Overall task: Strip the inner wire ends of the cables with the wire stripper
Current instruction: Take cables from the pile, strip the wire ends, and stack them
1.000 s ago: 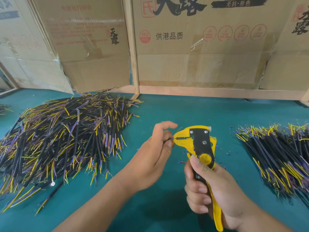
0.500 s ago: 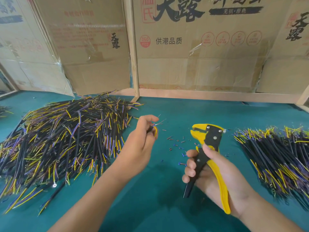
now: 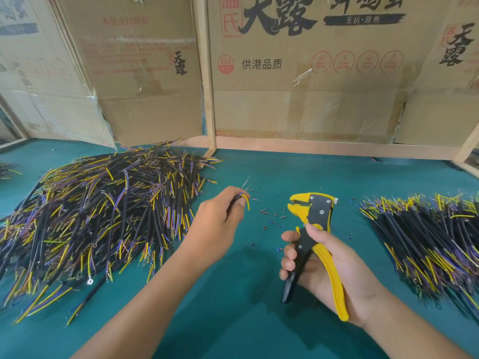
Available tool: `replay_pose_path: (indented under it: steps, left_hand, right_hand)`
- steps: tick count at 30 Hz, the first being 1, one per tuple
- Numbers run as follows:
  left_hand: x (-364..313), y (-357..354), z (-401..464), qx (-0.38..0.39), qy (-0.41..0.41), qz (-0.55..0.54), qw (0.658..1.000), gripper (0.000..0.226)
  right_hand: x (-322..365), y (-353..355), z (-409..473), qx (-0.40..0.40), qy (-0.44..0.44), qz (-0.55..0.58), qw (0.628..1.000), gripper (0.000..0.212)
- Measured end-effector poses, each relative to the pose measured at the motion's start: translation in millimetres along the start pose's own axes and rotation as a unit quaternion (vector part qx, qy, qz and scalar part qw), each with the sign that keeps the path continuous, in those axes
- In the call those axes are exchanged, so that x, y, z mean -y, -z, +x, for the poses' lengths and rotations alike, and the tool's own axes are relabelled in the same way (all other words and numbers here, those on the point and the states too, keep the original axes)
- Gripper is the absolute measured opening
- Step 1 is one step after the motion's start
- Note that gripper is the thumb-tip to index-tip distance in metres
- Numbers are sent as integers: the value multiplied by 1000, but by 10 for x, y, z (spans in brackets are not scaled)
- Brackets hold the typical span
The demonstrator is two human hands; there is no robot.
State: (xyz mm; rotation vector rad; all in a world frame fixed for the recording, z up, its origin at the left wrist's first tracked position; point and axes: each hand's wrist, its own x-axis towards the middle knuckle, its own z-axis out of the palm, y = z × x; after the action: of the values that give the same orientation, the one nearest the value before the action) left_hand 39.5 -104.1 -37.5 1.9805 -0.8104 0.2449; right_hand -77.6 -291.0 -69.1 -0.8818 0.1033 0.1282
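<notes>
From the head camera, the left hand is raised over the green worktop, its fingers curled and pinching one cable near its end. A yellow inner wire bends downward past the fingertips, and a thin bare strand sticks up above them.

The right hand is wrapped round the wire stripper, gripping its black and yellow handles, which stand spread apart. The thumb lies on the tool just below the black head. The yellow jaws point left toward the held cable but stay well apart from it, and nothing sits between them.

Between the two hands, small cut bits of insulation lie scattered on the worktop.

A large loose heap of cables covers the left side of the worktop, black jackets with yellow, blue and purple inner wires fanning out, some ending in small ring terminals. A second, tidier pile of cables lies at the right, its wire ends pointing left.

No bin or tray holds any of the cables; both piles rest straight on the worktop. Behind them, flattened cardboard boxes printed with black and red characters stand against a wooden frame as a back wall.
</notes>
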Motion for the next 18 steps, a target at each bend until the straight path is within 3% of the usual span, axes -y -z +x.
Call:
replay_pose_path:
  steps: [4, 8, 13, 18]
  left_hand:
    - [-29, 16, 1, 4, -4, -16, 1000, 7]
    - [-116, 31, -2, 7, -12, -30, 999, 22]
    - [-201, 37, -59, 39, -28, -50, 998, 24]
    - [-172, 22, -59, -7, -33, -1, 999, 27]
  right_hand:
    - [-7, -37, -28, -14, -40, -11, 999, 59]
    - [-27, -141, -65, -37, -88, -26, 995, 54]
    - [-5, -203, -140, -18, -111, -64, 992, 44]
    - [2, -215, -184, -18, -112, -122, 986, 43]
